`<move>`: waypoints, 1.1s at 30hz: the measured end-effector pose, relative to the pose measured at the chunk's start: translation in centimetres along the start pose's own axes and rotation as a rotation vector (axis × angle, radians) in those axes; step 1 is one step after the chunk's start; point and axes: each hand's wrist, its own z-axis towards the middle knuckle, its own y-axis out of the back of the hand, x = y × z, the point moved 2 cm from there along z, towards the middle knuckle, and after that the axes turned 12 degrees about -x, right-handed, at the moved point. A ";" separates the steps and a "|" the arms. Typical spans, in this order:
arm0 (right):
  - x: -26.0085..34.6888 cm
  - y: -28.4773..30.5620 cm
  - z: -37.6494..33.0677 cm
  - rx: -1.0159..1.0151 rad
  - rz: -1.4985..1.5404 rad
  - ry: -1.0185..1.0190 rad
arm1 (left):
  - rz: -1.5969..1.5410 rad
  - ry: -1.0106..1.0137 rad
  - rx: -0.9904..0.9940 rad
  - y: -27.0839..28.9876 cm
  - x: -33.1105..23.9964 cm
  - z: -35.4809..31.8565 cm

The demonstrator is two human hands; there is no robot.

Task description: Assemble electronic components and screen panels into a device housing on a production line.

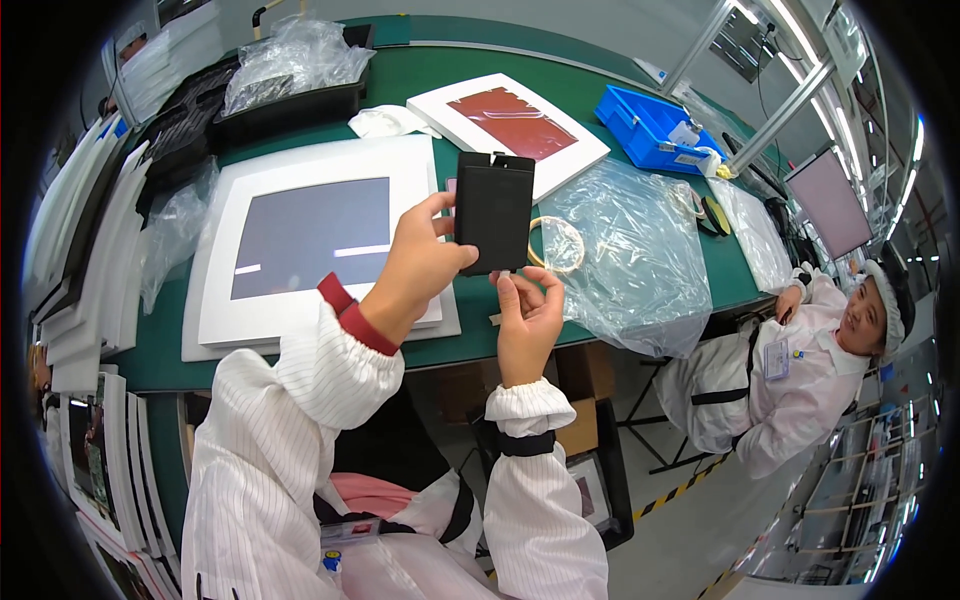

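Observation:
Upright over the green bench, a black flat rectangular case [494, 215] with a small notched fitting on its top edge is held up in front of me. My left hand [415, 255] grips it from the left side, thumb across its lower face. Just under its bottom edge, my right hand [528, 325] has thumb and fingertips pinched together at something small and pale that I cannot make out. Behind my left hand lies a white-framed panel [225, 240] with a grey screen area. A second white-framed panel [585, 155] with a reddish-brown face sits farther back.
Clear plastic sheeting [635, 260] and a cream tape roll [562, 245] lie right of my hands. A blue bin [640, 130] stands at the back right. Bagged plastic fills a black tray [290, 115] at the back left. Stacked white panels [85, 230] line the left; a seated co-worker [800, 370] is at right.

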 end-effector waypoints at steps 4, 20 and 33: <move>0.0 0.2 0.2 0.041 -0.011 -0.046 | -0.019 0.053 0.085 0.8 0.5 -0.4; 0.2 0.3 0.9 0.189 -0.152 -0.077 | -0.112 0.067 -0.020 0.8 1.4 -1.0; -0.3 0.4 0.4 0.207 -0.128 -0.029 | -0.301 0.066 -0.269 1.3 0.1 0.7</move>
